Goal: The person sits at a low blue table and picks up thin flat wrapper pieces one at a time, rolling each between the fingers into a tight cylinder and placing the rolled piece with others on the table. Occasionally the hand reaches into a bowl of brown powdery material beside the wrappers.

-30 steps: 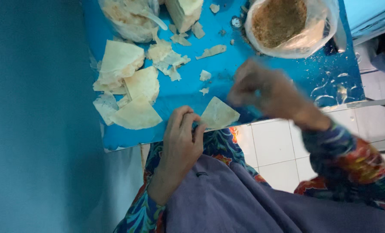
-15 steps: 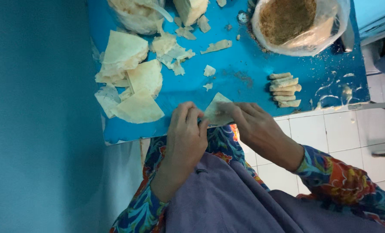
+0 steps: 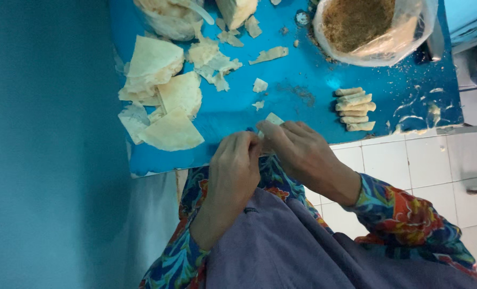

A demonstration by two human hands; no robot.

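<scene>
Left hand (image 3: 238, 160) and right hand (image 3: 297, 147) meet at the near edge of the blue table (image 3: 313, 75), both pinching one small pale wrapper (image 3: 273, 119); only a corner of it shows above the fingertips. The wrapper appears thin, soft and very light, and likely tears easily, so it is best taken by its edges with the fingertips, as here.

Largest on the table: a clear plastic bag (image 3: 377, 32), rolled open at the far right, holding a brown crumbly filling. At the far left stands a second clear bag (image 3: 166, 18) of pale sheets. Neither shows a label that can be made out.

Next in size: a loose stack of triangular wrappers (image 3: 166, 101) at the left of the table, well apart from the hands.

Smaller: a row of finished rolls (image 3: 355, 108), lying side by side at the right, near the table edge.

Smallest: scraps (image 3: 260, 85) of wrapper scattered between the stack and the rolls.

Below the table, white floor tiles (image 3: 404, 160) and patterned sleeves (image 3: 409, 219) are visible.
</scene>
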